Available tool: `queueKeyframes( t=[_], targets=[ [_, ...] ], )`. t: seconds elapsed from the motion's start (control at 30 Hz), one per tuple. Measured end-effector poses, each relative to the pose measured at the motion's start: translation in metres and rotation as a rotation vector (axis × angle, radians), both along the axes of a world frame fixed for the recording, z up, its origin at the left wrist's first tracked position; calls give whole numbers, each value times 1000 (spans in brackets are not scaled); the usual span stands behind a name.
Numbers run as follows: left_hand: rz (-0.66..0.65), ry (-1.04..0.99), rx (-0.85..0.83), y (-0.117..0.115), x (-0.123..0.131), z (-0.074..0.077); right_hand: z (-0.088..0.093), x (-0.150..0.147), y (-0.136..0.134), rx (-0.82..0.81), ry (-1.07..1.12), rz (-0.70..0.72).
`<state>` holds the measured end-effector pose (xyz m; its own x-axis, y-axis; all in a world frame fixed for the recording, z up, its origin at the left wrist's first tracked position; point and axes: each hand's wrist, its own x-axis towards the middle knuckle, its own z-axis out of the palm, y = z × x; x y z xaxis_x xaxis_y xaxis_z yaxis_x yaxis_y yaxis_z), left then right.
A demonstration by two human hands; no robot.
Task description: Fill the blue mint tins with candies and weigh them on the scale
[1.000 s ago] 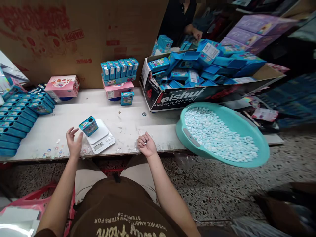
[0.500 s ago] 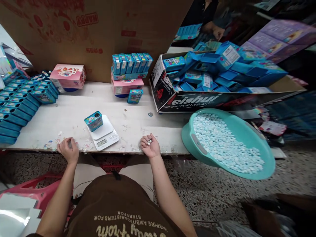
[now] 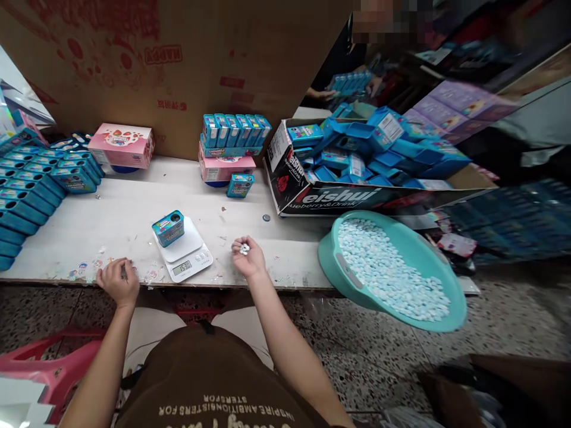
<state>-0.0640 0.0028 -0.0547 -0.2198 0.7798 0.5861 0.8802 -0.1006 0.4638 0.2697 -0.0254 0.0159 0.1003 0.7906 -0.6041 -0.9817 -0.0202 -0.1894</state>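
My right hand is palm up over the table's front edge, fingers curled around several small pale candies. To its left, a white digital scale carries a blue candy tin, upright with a dark round hole in its top. The display shows digits like 1530. Left of the scale my left hand rests at the table edge, thumb and fingers closed around a small dark grey piece, mostly hidden. A turquoise basin at the right holds many pale blue and white candies.
Rows of blue tins stand at the left. Pink boxes and upright blue packs line the back, near a single tin and a small grey disc. A black carton holds blue boxes. Another person's hands show behind it.
My right hand has moved left toward the scale with the candies. The scale's digits have gone from about 1528 to 1530. The view has shifted slightly; my left hand stays closed.
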Motion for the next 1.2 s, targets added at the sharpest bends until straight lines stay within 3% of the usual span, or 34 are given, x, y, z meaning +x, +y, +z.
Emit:
queueKeyframes(
  t=[0.2,0.4,0.87,1.2],
  targets=[
    [-17,3,22,-1,0,-2,43,-42,72,68,-34,106],
    [-29,-3,40,-4,-1,-5,66,-75,109,57,-112,140],
    [-23,-21,16,-11,0,-8,70,-115,119,177,-511,247],
    [-38,-66,-8,-14,0,-14,65,-122,110,258,-730,256]
  ],
)
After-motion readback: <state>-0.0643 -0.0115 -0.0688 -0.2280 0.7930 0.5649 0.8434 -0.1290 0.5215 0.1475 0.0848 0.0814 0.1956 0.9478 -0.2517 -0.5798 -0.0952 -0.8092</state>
